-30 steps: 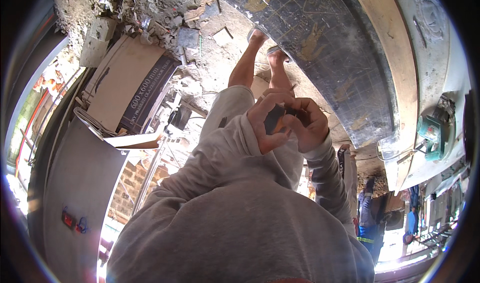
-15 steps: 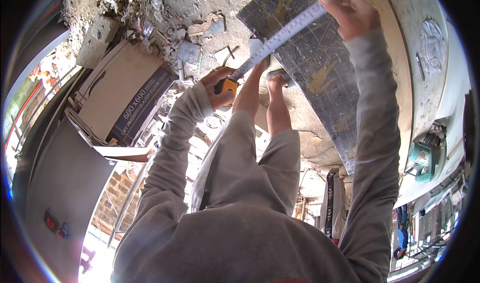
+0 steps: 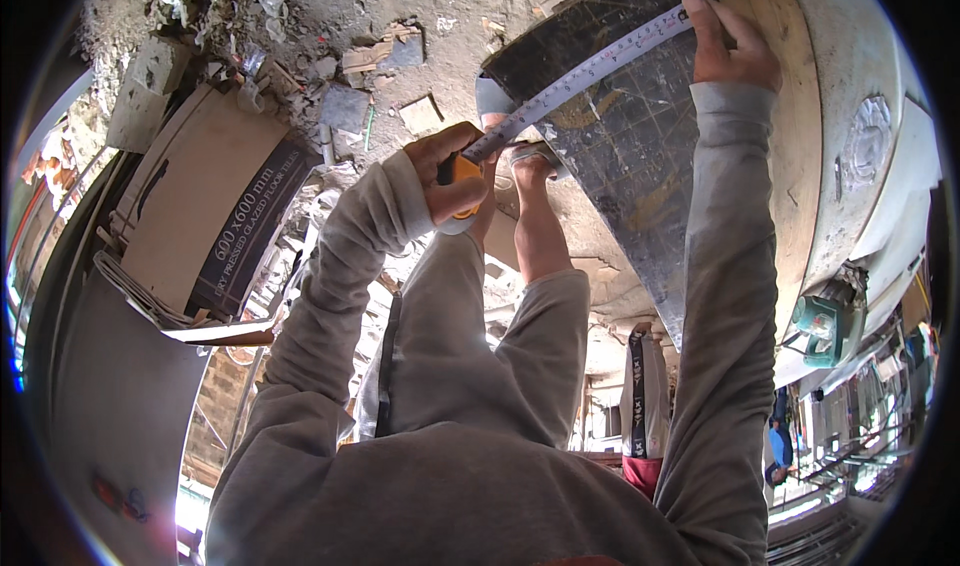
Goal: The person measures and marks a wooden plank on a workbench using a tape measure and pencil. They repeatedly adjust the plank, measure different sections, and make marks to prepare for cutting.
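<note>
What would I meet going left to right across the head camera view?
Cardboard box, left hand holding a yellow tape measure, stretched tape blade, right hand, green power tool.

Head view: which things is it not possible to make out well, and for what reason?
All in the head view:
- Tape measure: part of its case is hidden behind the fingers of the left hand.
- Tape blade: its end, at the right hand, is too small to show its shape.
- Dark board: partly covered by the right sleeve.
- Small red thing, lower left: blurred.
</note>
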The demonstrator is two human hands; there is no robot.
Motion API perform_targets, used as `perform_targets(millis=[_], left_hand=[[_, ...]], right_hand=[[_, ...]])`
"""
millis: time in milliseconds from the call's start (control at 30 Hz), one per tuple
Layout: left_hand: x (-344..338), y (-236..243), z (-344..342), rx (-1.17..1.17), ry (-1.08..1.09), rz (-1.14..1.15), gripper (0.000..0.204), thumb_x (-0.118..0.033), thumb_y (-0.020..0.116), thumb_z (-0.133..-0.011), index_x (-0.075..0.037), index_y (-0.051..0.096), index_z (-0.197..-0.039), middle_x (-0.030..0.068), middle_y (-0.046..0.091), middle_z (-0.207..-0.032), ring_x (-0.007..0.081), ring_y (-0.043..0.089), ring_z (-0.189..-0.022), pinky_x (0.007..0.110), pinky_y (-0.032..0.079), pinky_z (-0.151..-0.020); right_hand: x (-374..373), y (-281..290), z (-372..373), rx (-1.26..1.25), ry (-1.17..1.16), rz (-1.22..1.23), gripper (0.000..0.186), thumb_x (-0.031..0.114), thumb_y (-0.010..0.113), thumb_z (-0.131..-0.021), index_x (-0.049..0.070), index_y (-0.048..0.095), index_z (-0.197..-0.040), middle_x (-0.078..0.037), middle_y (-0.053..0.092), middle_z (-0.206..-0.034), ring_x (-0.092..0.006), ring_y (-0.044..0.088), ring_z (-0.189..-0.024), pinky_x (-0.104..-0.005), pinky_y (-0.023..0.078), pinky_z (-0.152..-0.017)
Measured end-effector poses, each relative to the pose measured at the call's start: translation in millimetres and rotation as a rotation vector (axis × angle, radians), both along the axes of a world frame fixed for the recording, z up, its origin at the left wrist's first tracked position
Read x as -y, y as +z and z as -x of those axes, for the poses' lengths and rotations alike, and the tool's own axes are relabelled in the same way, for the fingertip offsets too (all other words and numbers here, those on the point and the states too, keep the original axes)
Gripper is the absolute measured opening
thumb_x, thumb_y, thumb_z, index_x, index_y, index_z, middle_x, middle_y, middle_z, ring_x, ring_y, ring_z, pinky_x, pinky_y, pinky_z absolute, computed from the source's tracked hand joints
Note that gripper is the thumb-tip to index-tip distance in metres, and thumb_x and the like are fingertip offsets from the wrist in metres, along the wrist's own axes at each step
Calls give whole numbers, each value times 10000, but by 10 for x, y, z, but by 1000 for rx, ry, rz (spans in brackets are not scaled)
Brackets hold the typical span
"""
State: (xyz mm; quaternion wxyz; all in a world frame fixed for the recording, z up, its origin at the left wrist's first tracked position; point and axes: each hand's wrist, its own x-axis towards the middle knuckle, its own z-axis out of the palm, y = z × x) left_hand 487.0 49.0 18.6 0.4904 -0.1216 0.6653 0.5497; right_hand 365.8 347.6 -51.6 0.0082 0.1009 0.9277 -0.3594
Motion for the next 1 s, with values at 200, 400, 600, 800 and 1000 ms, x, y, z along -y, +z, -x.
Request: perform_targets(millis=[200, 400, 600, 800, 1000], left_hand=[[34, -368, 246, 194, -80, -16, 317, -324, 542, -928, -18, 609, -973, 68, 622, -806, 113, 573, -735, 283, 473, -678], [-168, -463, 254, 278, 121, -42, 218, -207, 475, -947, -37, 603, -902, 45, 604, -774, 100, 549, -688, 268, 454, -637], [-60, -530, 238, 284, 4, 32, 187, -122, 431, -919, -49, 569, -817, 33, 558, -755, 115, 538, -707, 275, 453, -667], [-7, -649, 269, 204, -102, -17, 172, -149, 541, -881, -16, 631, -819, 89, 641, -783, 161, 614, -706, 287, 507, -673], [92, -700, 291, 35, -223, -107, 165, -129, 594, -847, 26, 651, -864, 141, 684, -857, 201, 691, -782, 283, 576, -743]], right_hand=[[4, -29, 81, -86, 125, -34, 231, 273, 692, -844, 46, 712, -880, -79, 675, -767, -177, 608, -663, -296, 466, -614], [-337, -23, 103, -300, 599, -470, 209, 265, 662, -888, 124, 693, -1039, -38, 680, -913, -154, 637, -782, -269, 496, -688], [-1965, 613, 22, -40, 416, -361, 255, 124, 628, -932, 12, 640, -1161, -121, 684, -1085, -170, 656, -819, -289, 545, -715], [-3606, 491, -421, 356, 342, -565, 496, 267, 697, -883, 117, 533, -1326, -55, 543, -1286, -199, 542, -1083, -340, 472, -855], [-4273, 78, -293, 373, 328, -420, 422, 282, 681, -892, 57, 553, -1226, -107, 558, -1204, -222, 553, -1079, -364, 502, -853]])
